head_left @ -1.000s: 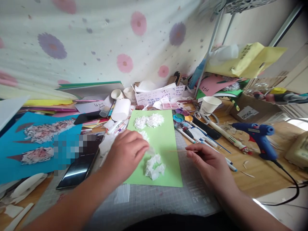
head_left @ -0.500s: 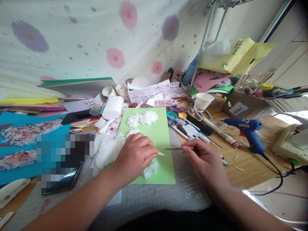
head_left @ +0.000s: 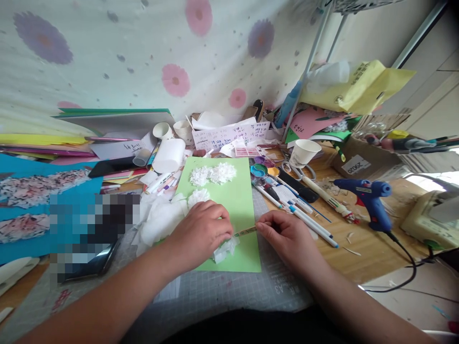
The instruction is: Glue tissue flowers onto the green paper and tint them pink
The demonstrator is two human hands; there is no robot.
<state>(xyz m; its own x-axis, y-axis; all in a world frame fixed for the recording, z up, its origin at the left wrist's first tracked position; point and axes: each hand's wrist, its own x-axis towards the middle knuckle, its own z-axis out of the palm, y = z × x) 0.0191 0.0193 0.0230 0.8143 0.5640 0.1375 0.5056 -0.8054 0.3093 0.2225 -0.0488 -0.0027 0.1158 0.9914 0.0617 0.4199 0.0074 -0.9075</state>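
Note:
A light green sheet of paper [head_left: 238, 205] bears crumpled white tissue clusters [head_left: 222, 173] near its far edge and a looser white tissue piece [head_left: 225, 249] nearer me. My left hand [head_left: 202, 234] is closed over the sheet, its fingertips pinched on a bit of white tissue paper mostly hidden by the fingers. A thin flat wooden stick [head_left: 248, 231] is pinched in my right hand [head_left: 287, 237]; its tip reaches the left fingertips, just above the looser tissue. Loose white tissue [head_left: 161, 222] lies left of my left hand.
A grey cutting mat [head_left: 276, 279] lies under the sheet. Right of it are several markers [head_left: 311, 224], paint pots [head_left: 258, 170], a paper cup [head_left: 304, 153] and a blue glue gun [head_left: 369, 191] with its cord. At left is a phone [head_left: 93, 260] on blue paper.
My right hand has moved left with the stick, bringing its tip to my left fingertips. The left hand has shifted slightly, and the white paper tip at its fingers is now mostly hidden.

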